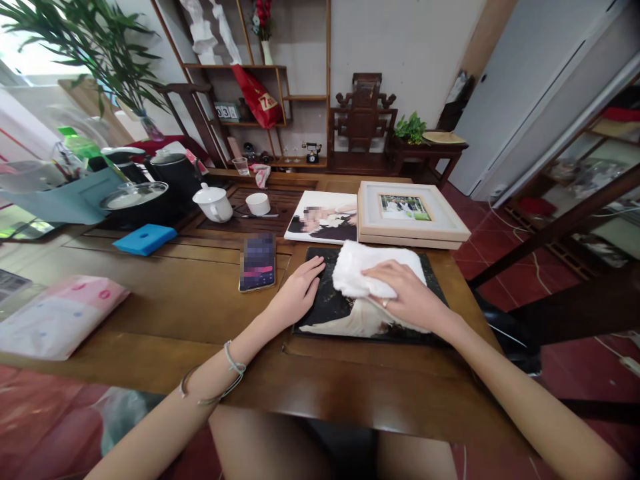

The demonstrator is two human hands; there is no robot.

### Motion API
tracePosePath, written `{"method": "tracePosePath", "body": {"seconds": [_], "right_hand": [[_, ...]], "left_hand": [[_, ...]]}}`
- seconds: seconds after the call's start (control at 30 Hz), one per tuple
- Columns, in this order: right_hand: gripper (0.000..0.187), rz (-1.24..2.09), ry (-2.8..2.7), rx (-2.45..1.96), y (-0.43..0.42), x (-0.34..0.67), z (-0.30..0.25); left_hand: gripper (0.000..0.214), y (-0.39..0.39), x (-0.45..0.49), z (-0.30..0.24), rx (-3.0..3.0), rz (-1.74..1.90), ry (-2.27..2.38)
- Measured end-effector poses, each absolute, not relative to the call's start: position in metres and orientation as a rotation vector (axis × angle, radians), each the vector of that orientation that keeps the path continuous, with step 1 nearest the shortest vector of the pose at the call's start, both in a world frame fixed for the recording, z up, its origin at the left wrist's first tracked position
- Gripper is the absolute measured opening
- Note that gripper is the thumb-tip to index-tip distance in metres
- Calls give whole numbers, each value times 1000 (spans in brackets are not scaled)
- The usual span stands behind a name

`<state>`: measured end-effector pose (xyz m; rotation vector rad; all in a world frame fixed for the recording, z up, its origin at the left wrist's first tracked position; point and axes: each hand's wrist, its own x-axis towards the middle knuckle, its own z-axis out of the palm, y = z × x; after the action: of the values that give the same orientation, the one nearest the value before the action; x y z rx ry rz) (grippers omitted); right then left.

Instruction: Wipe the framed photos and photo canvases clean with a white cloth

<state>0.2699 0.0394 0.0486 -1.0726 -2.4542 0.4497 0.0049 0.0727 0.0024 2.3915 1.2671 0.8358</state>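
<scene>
A dark photo panel [320, 313] lies flat on the wooden table near its front edge, with a pale dress-like shape in its picture. My right hand [405, 293] grips a folded white towel [350, 267] and presses it on the panel, hiding much of the picture. A ring shows on one finger. My left hand [303, 290] lies flat on the panel's left edge, fingers stretched out and holding nothing. Just beyond the panel are a white photo print [320, 227] and a light wooden picture frame [440, 223] with a small photo inside.
On the table [190, 320], a phone [258, 262] lies left of my left hand. Farther left are a blue sponge [145, 239] and a pink-white packet [65, 317]. A lidded white teapot [213, 203] and a cup [258, 203] stand on the tea tray.
</scene>
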Motion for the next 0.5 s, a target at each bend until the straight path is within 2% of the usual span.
{"method": "tracePosePath", "body": {"seconds": [0.1, 0.2, 0.33, 0.5], "right_hand": [[52, 253, -2392, -1246, 53, 271, 40], [54, 187, -2500, -1205, 40, 256, 47], [49, 444, -2729, -904, 6, 240, 71], [64, 648, -2655, -927, 14, 255, 77]], "left_hand": [[42, 72, 6, 3, 2397, 825, 1278], [42, 72, 6, 3, 2401, 813, 1280], [42, 73, 4, 3, 2408, 795, 1242], [43, 72, 5, 3, 2414, 782, 1266]]}}
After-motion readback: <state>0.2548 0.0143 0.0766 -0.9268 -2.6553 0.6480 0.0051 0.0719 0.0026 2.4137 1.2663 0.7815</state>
